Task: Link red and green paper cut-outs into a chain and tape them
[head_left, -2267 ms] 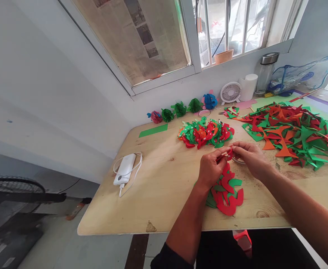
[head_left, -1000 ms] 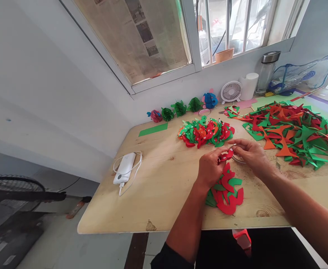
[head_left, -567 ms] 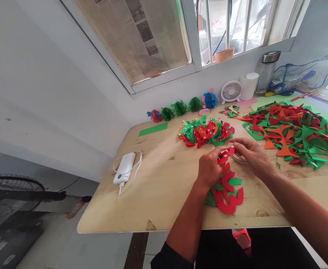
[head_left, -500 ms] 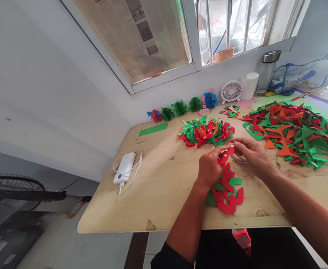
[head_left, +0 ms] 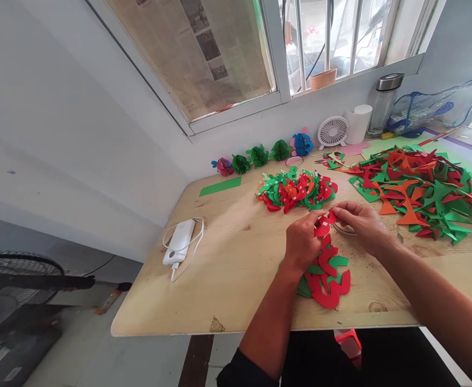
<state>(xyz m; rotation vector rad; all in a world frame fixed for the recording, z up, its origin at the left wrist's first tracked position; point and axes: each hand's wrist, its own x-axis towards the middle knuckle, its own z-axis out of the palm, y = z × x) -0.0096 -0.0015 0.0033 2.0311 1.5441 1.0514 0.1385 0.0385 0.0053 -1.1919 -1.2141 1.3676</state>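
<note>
- In the head view, my left grip (head_left: pixel 304 239) is pinching a red paper piece (head_left: pixel 322 228) marked with small white squares, thumb and fingers closing on it above the desk (head_left: pixel 236 279).
- My right grip (head_left: pixel 359 223) is pinching the upper tip of that same red piece between thumb and forefinger, so both hands are almost meeting.
- Just under my right fingers, a pale ring-shaped thing (head_left: pixel 344 232) is lying on the desk, partly hidden.
- Below the red piece, a pile of loose red and green cutouts (head_left: pixel 329 282) is spreading beside my left wrist, which is covering part of it.
- Beyond my hands, a heap of white-spotted cutouts (head_left: pixel 288 192) is resting on the desk, in red, green and orange.
- To the right, a larger heap of paper scraps (head_left: pixel 425 193) is sprawling, mostly green, red and orange.
- Far to my left, a white power bank (head_left: pixel 181 241) is lying with its cable looping around it.
- Near the wall, a green paper strip (head_left: pixel 220 186) is lying flat.
- Along the wall, folded-paper figures (head_left: pixel 259 156) are standing in a row: a pinkish-red one, three green ones and a blue one.
- Past them, a small white fan (head_left: pixel 333 131), a white container (head_left: pixel 359 123) and a steel-capped bottle (head_left: pixel 382 110) are standing side by side.
</note>
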